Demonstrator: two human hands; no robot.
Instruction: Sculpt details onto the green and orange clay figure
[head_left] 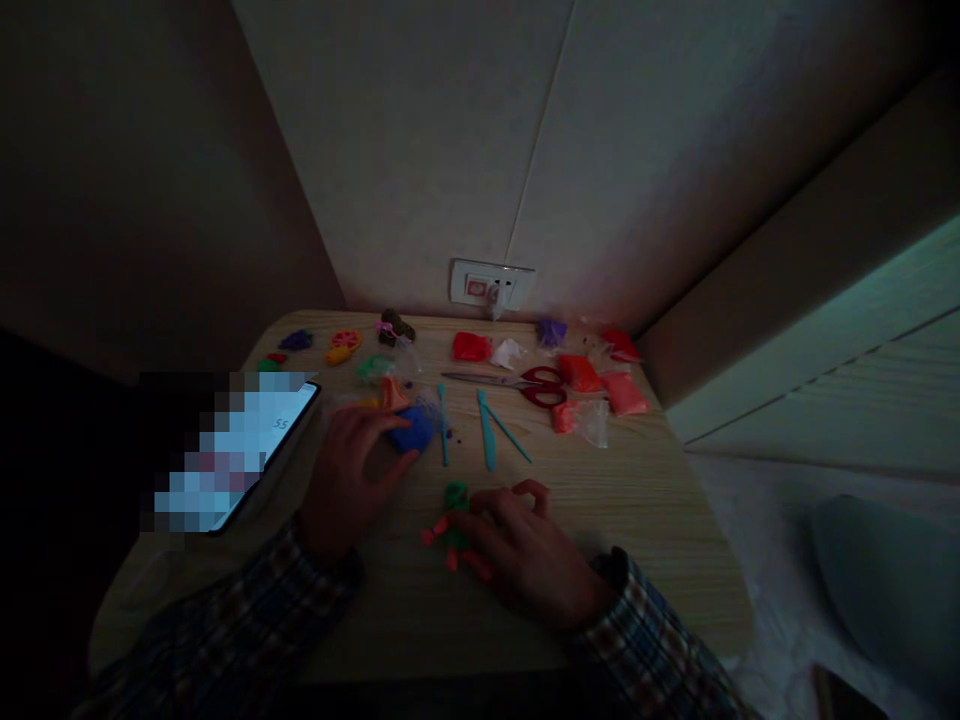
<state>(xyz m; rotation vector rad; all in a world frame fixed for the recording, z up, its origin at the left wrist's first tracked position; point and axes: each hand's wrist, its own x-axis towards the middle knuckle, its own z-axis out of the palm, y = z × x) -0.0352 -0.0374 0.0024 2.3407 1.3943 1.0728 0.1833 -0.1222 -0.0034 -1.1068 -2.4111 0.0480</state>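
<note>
My left hand (pixel 346 482) is at the packet of blue modelling clay (pixel 412 428), thumb at its near edge and fingertips at its far edge. My right hand (pixel 529 545) rests over a small green and pink clay figure (pixel 454 500) on the table. Its fingers bend around the figure's right side and hide part of it. Three light-blue modelling tools lie beyond the hands: a thin stick (pixel 443 425), a flat blade (pixel 487 430) and another thin tool (pixel 510 433).
A lit phone (pixel 281 440) leans at the table's left. Red-handled scissors (pixel 541 385) lie among clay packets, including an orange one (pixel 580 373) and a red one (pixel 471 347). Small clay pieces (pixel 343 345) line the back left. A wall socket (pixel 491 285) is behind the table (pixel 637 540).
</note>
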